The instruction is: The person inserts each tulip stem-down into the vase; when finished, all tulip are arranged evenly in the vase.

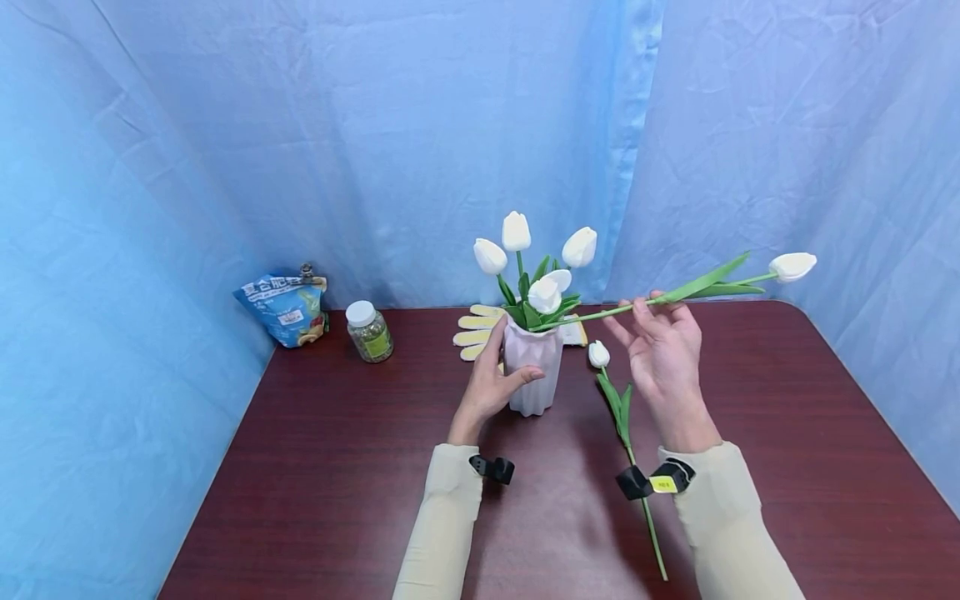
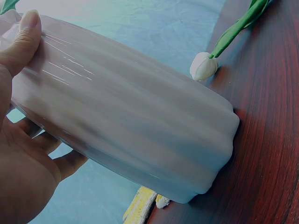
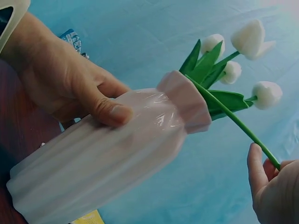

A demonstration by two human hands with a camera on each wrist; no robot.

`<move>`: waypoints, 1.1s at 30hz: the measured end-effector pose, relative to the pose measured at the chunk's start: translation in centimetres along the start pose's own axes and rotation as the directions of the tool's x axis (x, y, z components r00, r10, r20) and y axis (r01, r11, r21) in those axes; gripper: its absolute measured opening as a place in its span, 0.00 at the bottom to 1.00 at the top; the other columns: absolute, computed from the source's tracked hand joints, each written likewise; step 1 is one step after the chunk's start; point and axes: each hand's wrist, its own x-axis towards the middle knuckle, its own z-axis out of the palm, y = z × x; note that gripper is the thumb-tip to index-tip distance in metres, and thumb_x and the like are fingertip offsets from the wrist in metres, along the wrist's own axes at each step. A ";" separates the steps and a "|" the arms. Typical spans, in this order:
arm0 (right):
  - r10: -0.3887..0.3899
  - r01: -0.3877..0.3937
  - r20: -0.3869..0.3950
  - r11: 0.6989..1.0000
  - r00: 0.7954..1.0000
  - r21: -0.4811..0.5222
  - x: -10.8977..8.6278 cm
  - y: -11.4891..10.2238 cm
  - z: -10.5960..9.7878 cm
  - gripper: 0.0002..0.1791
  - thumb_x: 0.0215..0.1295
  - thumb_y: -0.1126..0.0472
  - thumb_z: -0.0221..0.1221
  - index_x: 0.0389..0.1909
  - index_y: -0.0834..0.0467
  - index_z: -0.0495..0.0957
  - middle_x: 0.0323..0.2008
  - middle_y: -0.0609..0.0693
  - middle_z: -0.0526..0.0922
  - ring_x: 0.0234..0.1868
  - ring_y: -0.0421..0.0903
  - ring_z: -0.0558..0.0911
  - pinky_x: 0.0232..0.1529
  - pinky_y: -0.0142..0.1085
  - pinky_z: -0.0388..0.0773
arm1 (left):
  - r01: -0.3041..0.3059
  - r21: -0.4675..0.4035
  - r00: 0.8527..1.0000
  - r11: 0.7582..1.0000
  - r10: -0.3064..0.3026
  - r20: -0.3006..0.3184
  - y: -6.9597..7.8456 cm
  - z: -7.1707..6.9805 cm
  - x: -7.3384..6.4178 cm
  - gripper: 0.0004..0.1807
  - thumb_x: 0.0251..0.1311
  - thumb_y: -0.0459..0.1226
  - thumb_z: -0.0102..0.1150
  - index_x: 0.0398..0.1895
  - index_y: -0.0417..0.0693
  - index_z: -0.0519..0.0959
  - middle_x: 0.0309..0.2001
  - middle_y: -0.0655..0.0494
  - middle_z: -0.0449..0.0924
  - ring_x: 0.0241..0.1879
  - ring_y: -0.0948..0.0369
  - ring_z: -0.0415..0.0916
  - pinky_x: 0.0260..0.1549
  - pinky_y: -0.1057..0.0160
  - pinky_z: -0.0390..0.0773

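A pale pink, ribbed vase (image 1: 534,375) stands on the table with several white tulips (image 1: 516,231) in it. My left hand (image 1: 491,383) holds the vase from its left side, the thumb across the front, as the left wrist view shows up close. Between the thumb and fingers of my right hand (image 1: 663,354), I pinch the green stem of another white tulip (image 1: 792,267). Its bloom points right, while the bare stem end (image 3: 205,88) reaches the vase mouth. Whether the tip is inside the rim I cannot tell. One more white tulip (image 1: 598,354) lies on the table, partly under my right wrist.
Behind the vase lies a yellow-and-white work glove (image 1: 474,333), partly hidden. Farther left stand a white-lidded jar (image 1: 370,332) and a blue snack bag (image 1: 282,308) with a clip. Light blue curtains (image 1: 435,150) border the dark red table (image 1: 337,483).
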 end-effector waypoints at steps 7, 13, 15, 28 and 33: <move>-0.136 0.134 -0.029 0.988 0.990 -0.079 0.3 0.8 1.0 0.09 0.66 0.77 0.56 0.37 0.61 0.71 0.31 0.51 0.76 0.34 0.47 0.83 0.32 0.43 0.87 | -0.003 0.007 1.000 1.000 0.003 -0.008 -0.1 0.1 0.1 0.69 0.42 0.73 0.65 0.82 0.50 0.47 0.80 0.45 0.53 0.75 0.46 0.61 0.68 0.42 0.68; -0.269 0.273 0.043 0.942 0.962 -0.194 0.3 1.3 1.3 0.10 0.66 0.77 0.57 0.39 0.59 0.72 0.31 0.51 0.78 0.34 0.46 0.86 0.32 0.40 0.87 | -0.005 0.007 1.000 1.000 0.006 -0.011 0.0 0.1 0.1 0.68 0.42 0.72 0.65 0.81 0.50 0.47 0.79 0.44 0.54 0.74 0.46 0.62 0.68 0.42 0.68; -0.314 0.324 0.079 0.923 0.946 -0.206 0.3 1.5 1.6 0.11 0.65 0.78 0.57 0.40 0.60 0.72 0.31 0.52 0.78 0.34 0.46 0.86 0.32 0.40 0.87 | -0.007 0.006 1.000 1.000 0.007 -0.011 0.0 0.1 0.1 0.68 0.42 0.72 0.66 0.81 0.50 0.47 0.79 0.44 0.54 0.74 0.46 0.62 0.68 0.42 0.68; -0.429 0.504 0.271 0.783 0.862 -0.365 -0.7 3.1 2.6 0.15 0.63 0.80 0.58 0.44 0.59 0.73 0.34 0.51 0.80 0.35 0.42 0.86 0.34 0.35 0.87 | -0.018 -0.019 1.000 1.000 0.018 -0.003 0.0 0.0 0.0 0.64 0.48 0.66 0.69 0.82 0.52 0.47 0.79 0.45 0.56 0.74 0.47 0.63 0.68 0.42 0.68; -0.450 0.558 0.332 0.695 0.829 -0.453 -1.0 3.9 2.5 0.16 0.62 0.79 0.61 0.45 0.58 0.73 0.36 0.50 0.80 0.35 0.40 0.85 0.38 0.32 0.86 | -0.023 -0.013 1.000 1.000 0.023 -0.003 0.1 0.0 0.0 0.63 0.48 0.65 0.69 0.82 0.53 0.47 0.79 0.46 0.56 0.74 0.48 0.63 0.68 0.43 0.68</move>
